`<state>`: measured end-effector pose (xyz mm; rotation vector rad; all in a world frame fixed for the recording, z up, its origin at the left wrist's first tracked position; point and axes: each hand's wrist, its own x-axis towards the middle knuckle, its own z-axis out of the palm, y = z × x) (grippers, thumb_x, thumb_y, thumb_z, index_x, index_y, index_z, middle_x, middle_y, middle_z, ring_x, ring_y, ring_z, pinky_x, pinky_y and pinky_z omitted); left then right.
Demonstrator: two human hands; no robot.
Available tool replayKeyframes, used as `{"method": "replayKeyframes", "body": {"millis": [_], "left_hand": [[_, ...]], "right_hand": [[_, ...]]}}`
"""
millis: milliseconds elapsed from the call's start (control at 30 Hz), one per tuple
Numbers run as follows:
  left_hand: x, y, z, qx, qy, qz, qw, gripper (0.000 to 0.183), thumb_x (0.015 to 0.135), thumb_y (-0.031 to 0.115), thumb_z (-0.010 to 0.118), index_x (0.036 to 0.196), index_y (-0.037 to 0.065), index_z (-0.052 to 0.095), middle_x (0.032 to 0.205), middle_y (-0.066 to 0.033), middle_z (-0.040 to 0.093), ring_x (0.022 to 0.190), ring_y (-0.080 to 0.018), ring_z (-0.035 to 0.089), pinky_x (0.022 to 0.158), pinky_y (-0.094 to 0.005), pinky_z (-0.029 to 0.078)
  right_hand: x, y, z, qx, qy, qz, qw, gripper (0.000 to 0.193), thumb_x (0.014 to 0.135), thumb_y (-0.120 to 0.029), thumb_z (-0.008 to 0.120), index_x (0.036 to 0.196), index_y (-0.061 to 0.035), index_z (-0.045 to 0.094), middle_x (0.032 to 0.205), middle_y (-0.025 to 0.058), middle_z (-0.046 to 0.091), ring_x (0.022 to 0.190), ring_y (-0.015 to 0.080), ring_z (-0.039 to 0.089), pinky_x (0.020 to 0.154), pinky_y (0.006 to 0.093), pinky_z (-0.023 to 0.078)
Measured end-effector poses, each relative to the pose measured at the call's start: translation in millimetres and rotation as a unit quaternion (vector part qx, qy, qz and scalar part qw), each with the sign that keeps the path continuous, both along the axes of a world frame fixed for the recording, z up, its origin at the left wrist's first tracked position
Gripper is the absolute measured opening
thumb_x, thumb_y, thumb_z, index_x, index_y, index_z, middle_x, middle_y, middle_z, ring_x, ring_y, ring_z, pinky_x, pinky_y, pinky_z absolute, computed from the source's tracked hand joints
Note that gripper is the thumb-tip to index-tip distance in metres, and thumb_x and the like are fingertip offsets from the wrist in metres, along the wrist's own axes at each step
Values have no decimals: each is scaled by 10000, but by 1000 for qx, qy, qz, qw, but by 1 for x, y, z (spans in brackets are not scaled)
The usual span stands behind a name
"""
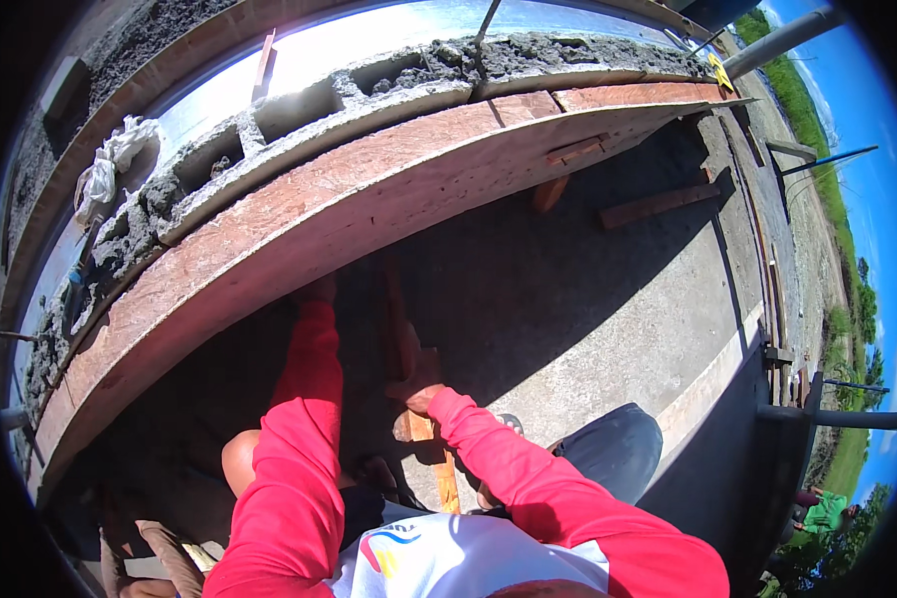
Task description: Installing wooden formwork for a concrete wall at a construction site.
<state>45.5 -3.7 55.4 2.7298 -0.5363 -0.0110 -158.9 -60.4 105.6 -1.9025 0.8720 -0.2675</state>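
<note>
Timber batten: under the right fingers, running from shade beyond them to a sunlit part nearer the body.
Right hand: fingers curled round the batten.
Left hand: beyond and left of right fingers, in shade near the panel; can't tell finger state.
Panel: reddish wood, beyond both hands' fingers.
Block wall: hollow cells, rough grey mortar, past the panel from the fingers.
Floor: concrete, shaded around the fingers, sunlit to their right.
Loose timber: on floor, beyond and right of right fingers.
Site: open air; grass, blue sky far right of fingers.
</note>
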Motion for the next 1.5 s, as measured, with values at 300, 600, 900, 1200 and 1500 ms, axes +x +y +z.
{"method": "replayKeyframes", "body": {"millis": [300,600,900,1200,1500], "left_hand": [[11,8,-35,-27,57,9,998,434,723,387,378,1048,101,410,1088,-99,396,1015,-279,344,841,-394,272],[22,12,-37,-108,77,-56,990,442,709,392,397,1031,91,429,1053,-114,425,988,-272,370,835,-379,277],[-7,-1,38,-26,125,-58,990,430,703,381,428,1017,87,446,1026,-117,445,972,-252,380,809,-355,296],[-13,-4,35,6,99,3,995,504,715,454,355,1069,97,395,1092,-90,398,1028,-257,340,859,-384,245],[-2,2,-1,-21,6,12,1000,501,716,452,356,1072,101,392,1097,-90,393,1032,-258,335,862,-385,242]], "right_hand": [[-28,-25,-15,59,202,80,974,807,553,-142,563,1205,-169,89,1002,189,445,903,328,441,733,343,386],[-66,-49,-42,-85,315,-222,919,705,614,-210,517,1197,-193,122,985,242,393,884,367,428,738,401,359],[-81,-61,-64,-91,405,-148,898,751,609,-172,527,1192,-300,72,1022,207,347,919,362,400,753,392,360],[-79,-56,-64,-99,378,-147,909,682,667,-57,442,1190,-313,88,933,201,343,864,378,387,696,417,374],[-76,-55,-58,-101,395,-184,894,758,620,-82,512,1188,-321,70,979,182,348,884,391,385,712,424,372]]}}
